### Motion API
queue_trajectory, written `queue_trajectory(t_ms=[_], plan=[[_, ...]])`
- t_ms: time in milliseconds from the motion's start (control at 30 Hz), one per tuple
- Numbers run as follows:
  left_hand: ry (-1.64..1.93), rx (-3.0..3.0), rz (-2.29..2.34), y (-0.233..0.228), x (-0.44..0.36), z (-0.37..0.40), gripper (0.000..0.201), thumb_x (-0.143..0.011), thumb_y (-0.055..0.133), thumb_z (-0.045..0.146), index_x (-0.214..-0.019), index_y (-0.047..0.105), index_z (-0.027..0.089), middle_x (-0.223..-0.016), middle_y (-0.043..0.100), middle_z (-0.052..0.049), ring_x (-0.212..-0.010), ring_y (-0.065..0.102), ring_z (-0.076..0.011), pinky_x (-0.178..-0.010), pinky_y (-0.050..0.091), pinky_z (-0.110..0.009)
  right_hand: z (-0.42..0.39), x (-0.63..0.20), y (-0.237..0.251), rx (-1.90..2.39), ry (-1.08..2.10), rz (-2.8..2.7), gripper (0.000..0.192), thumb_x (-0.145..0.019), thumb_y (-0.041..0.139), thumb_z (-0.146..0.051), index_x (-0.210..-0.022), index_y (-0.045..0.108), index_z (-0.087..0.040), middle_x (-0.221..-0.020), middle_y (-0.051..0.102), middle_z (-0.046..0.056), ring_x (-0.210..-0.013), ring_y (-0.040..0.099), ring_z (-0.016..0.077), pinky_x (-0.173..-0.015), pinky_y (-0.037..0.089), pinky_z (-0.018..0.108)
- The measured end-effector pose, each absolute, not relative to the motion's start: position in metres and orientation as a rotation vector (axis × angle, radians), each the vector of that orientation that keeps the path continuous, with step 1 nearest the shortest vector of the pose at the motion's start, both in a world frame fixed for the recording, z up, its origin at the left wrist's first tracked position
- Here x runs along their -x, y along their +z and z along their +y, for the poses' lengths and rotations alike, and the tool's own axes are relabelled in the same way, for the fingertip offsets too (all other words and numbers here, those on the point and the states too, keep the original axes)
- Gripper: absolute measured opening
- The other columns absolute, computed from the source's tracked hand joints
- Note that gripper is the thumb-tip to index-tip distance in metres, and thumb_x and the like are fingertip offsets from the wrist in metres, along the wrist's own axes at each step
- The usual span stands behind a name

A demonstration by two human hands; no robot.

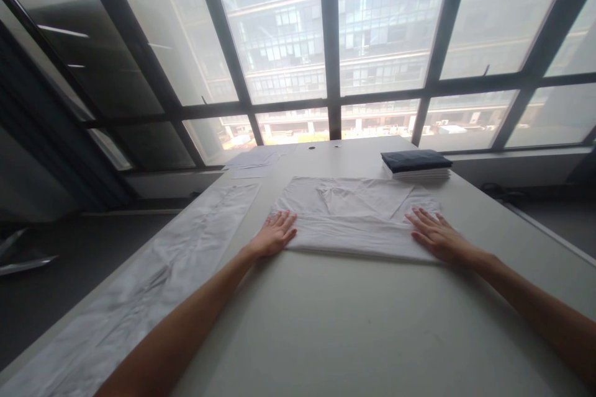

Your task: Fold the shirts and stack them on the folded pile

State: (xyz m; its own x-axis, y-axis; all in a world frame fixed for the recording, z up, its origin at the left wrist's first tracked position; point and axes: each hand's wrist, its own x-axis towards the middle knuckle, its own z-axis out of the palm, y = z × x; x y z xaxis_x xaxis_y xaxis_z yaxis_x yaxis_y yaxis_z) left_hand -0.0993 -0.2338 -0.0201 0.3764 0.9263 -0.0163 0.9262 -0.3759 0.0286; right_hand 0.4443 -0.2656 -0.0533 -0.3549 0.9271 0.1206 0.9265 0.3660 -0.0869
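A white cloth garment (344,232) lies partly folded on the white table (326,322), its near part doubled over in a straight band. Wrinkles and a V-shaped fold line show on its far part. My left hand (274,234) rests flat on the left end of the band, fingers stretched out. At the right end my right hand (435,237) lies flat too, its fingers spread over the fabric. Neither hand grips the cloth; both press on it from above. What kind of garment it is, I cannot tell.
Behind the garment at the right sits a folded dark cloth (414,160) on a stack of folded white cloth (419,174). Along the left table edge stretches a long wrinkled white cloth (153,279). White sheets (256,159) lie at the far left, before large windows (284,37).
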Motion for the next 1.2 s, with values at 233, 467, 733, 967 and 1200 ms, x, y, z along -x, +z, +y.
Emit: queue_trajectory(t_ms=[233,467,733,967,1200], plan=[[0.389,-2.709,1.619,-0.005,0.071,-0.250,0.061,-0.108,0.018,0.049,-0.160,0.035,0.019,-0.165,0.033,-0.011,-0.155,0.020,-0.0263,-0.125,0.015,-0.051,-0.267,-0.442,-0.051,1.646,-0.026,-2.450,0.070,-0.102,0.023,-0.060,-0.160,0.033,-0.023,-0.167,0.023,0.011,-0.155,0.015,0.0312,-0.123,0.016,0.061],[0.070,-2.658,1.400,-0.005,0.045,-0.269,0.064,-0.108,0.015,0.057,-0.163,0.023,0.027,-0.169,0.020,-0.006,-0.157,0.009,-0.0269,-0.124,0.012,-0.053,-0.269,-0.441,-0.051,1.661,-0.015,-2.441,0.069,-0.102,0.024,-0.060,-0.160,0.034,-0.022,-0.167,0.024,0.012,-0.155,0.013,0.0302,-0.124,0.015,0.060],[-0.026,-2.598,1.404,0.003,0.043,-0.271,0.065,-0.108,0.011,0.056,-0.165,0.016,0.023,-0.170,0.009,-0.010,-0.157,0.002,-0.0305,-0.122,0.007,-0.061,-0.268,-0.442,-0.052,1.663,-0.031,-2.445,0.070,-0.102,0.023,-0.060,-0.159,0.036,-0.021,-0.167,0.024,0.013,-0.156,0.014,0.0295,-0.124,0.014,0.059],[-0.012,-2.602,1.392,0.002,0.041,-0.272,0.064,-0.108,0.013,0.058,-0.164,0.020,0.026,-0.170,0.010,-0.010,-0.157,0.003,-0.0308,-0.121,0.008,-0.063,-0.266,-0.442,-0.053,1.674,-0.048,-2.457,0.069,-0.102,0.023,-0.059,-0.158,0.037,-0.021,-0.166,0.026,0.013,-0.155,0.014,0.0299,-0.123,0.016,0.060],[0.096,-2.572,1.327,-0.005,0.059,-0.257,0.062,-0.107,0.025,0.059,-0.160,0.032,0.029,-0.168,0.022,-0.010,-0.156,0.014,-0.0301,-0.122,0.012,-0.060,-0.263,-0.444,-0.058,1.649,-0.057,-2.454,0.069,-0.102,0.024,-0.061,-0.158,0.038,-0.023,-0.166,0.027,0.013,-0.155,0.015,0.0307,-0.123,0.017,0.060]])
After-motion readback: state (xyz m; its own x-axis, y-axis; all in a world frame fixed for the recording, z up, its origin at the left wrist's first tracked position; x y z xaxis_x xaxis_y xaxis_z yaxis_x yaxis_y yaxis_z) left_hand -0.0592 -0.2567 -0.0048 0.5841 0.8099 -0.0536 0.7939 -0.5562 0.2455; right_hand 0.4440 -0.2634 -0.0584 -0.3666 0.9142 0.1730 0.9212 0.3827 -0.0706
